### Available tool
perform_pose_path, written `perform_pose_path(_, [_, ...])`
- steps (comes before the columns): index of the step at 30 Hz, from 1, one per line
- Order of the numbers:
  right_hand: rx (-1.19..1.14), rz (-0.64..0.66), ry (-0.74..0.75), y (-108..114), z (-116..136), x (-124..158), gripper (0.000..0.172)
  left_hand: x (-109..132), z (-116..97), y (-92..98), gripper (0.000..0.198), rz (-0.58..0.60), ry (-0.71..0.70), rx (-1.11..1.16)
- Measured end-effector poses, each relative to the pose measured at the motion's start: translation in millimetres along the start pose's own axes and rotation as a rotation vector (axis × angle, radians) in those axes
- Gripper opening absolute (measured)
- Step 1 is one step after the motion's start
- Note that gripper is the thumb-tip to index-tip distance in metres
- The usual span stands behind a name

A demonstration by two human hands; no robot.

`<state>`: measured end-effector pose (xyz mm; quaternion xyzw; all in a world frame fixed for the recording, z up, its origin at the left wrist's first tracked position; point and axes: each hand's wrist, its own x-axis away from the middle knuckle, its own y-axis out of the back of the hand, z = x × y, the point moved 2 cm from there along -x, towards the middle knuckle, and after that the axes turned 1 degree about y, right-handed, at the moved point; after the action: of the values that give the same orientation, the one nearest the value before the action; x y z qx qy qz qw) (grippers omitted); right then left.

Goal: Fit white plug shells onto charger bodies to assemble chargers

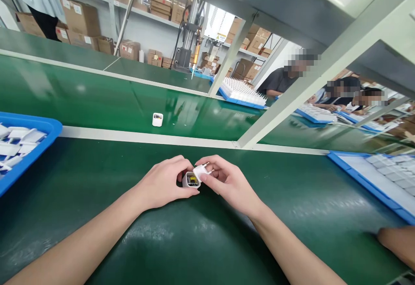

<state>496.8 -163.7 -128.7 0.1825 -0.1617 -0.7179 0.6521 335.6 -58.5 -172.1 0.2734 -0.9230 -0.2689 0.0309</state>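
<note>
My left hand (168, 182) is closed around a small white charger housing (187, 182). The housing's open end faces me, and a circuit board with a yellow part shows inside. Between the thumb and fingers of my right hand (227, 181) is a white plug cap (201, 171) with two metal pins pointing right. The cap sits at the upper right edge of the housing, tilted away from its opening; whether the two touch is hard to make out. Both hands are just above the green work surface (155, 250).
At left is a blue tray (53, 127) of white plastic parts. Another blue tray (363, 177) with rows of white pieces stands at right, near someone's arm (397, 241). A single white housing (158, 120) sits on the green belt beyond the pale rail (136, 136). A slanted post (292, 90) rises ahead.
</note>
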Motion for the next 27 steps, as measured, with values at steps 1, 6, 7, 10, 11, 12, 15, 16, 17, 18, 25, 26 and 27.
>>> perform_pose_path(1, [-0.058,-0.011,-0.042,0,-3,-1,0.026,0,0,0.1,0.027,0.001,0.000,0.001])
perform_pose_path(6, [0.195,-0.134,0.026,-5,-7,-5,0.033,-1,-1,0.7,0.028,0.016,-0.008,0.009])
perform_pose_path(7, [0.286,-0.145,0.071,-7,-6,-6,0.034,-1,0,0.8,0.029,0.017,-0.007,0.018])
perform_pose_path(10, [0.471,-0.093,0.181,-11,1,-7,0.028,0,1,1.6,0.030,0.007,-0.007,0.029])
perform_pose_path(11, [0.503,-0.057,0.204,-11,4,-7,0.024,0,1,1.9,0.031,0.003,-0.008,0.031])
perform_pose_path(12, [0.524,-0.020,0.221,-11,7,-7,0.019,0,1,2.1,0.031,0.003,-0.008,0.034])
perform_pose_path(15, [0.586,0.043,0.264,-8,14,-5,0.012,0,2,2.7,0.032,0.007,-0.016,0.045])
perform_pose_path(16, [0.615,0.046,0.283,-7,16,-5,0.012,0,1,2.8,0.032,0.008,-0.021,0.044])
perform_pose_path(17, [0.649,0.046,0.301,-7,17,-4,0.014,-1,1,3.0,0.032,0.005,-0.024,0.041])
perform_pose_path(18, [0.685,0.046,0.316,-7,18,-4,0.016,-1,1,3.2,0.033,0.003,-0.026,0.037])
perform_pose_path(25, [0.813,0.034,0.341,-8,18,1,0.022,-1,0,4.3,0.033,-0.005,-0.023,0.026])
perform_pose_path(26, [0.804,0.034,0.338,-7,18,1,0.021,-1,0,4.4,0.033,-0.005,-0.023,0.022])
perform_pose_path(27, [0.794,0.034,0.335,-7,18,2,0.020,-1,0,4.5,0.033,-0.005,-0.023,0.020])
